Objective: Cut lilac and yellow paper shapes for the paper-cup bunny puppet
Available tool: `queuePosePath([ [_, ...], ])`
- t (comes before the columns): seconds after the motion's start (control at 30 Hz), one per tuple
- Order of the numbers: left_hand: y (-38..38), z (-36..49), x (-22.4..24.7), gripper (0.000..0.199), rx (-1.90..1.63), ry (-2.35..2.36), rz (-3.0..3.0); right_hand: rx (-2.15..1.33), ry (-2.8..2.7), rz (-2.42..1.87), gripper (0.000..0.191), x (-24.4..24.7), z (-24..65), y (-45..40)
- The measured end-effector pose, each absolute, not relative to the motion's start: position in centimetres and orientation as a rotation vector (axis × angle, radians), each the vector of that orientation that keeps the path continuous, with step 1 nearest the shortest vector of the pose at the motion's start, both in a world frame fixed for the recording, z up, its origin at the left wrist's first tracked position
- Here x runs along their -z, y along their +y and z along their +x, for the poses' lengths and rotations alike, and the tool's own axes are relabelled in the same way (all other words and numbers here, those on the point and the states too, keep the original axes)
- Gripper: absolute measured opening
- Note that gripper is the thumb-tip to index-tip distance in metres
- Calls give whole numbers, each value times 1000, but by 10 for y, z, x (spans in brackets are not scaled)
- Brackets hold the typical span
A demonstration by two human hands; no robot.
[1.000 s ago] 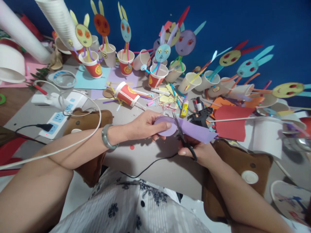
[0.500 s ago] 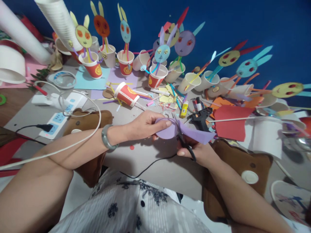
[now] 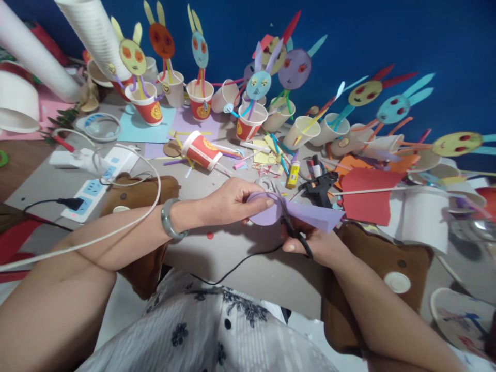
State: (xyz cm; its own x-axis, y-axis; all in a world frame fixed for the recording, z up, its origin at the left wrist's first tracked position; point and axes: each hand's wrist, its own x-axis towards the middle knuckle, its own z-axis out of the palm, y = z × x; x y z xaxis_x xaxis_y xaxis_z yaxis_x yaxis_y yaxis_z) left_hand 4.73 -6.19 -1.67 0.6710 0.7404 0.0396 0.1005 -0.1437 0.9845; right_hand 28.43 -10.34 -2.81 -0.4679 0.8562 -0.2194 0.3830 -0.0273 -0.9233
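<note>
My left hand [image 3: 242, 199] pinches a piece of purple paper [image 3: 267, 213], thumb on top; its left part is rounded. A strip of the same paper trails to the right above my other hand. My right hand [image 3: 310, 242] is closed round the dark handles of a pair of scissors [image 3: 290, 225]. The scissor blades point away from me and lie across the paper, just right of my left thumb. Some fingers of both hands are hidden under the paper.
A black glue gun [image 3: 321, 188] and a yellow glue stick [image 3: 293, 173] lie beyond my hands. Paper cups with rabbit figures [image 3: 251, 121] line the blue wall. Red paper [image 3: 368, 196] lies right; a power strip [image 3: 95, 188] and white cable [image 3: 157, 178] are left.
The rounded purple paper has tilted and dipped slightly in my left hand. The scissors remain across it, and both hands have barely shifted.
</note>
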Motion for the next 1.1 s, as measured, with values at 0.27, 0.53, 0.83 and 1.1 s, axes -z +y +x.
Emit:
queuePosePath([
  [0.27,-60,46,17,38,-676,671,1712,-1643,-1690,-1422,59,24,285,-106],
  [0.53,-58,46,17,39,-712,656,1751,-1627,-1712,-1413,61,20,284,-104],
  [0.83,-58,45,19,41,-705,650,1744,-1625,-1715,-1410,60,21,288,-104],
  [1.1,-57,44,17,41,-676,667,1754,-1639,-1710,-1384,59,23,291,-104],
])
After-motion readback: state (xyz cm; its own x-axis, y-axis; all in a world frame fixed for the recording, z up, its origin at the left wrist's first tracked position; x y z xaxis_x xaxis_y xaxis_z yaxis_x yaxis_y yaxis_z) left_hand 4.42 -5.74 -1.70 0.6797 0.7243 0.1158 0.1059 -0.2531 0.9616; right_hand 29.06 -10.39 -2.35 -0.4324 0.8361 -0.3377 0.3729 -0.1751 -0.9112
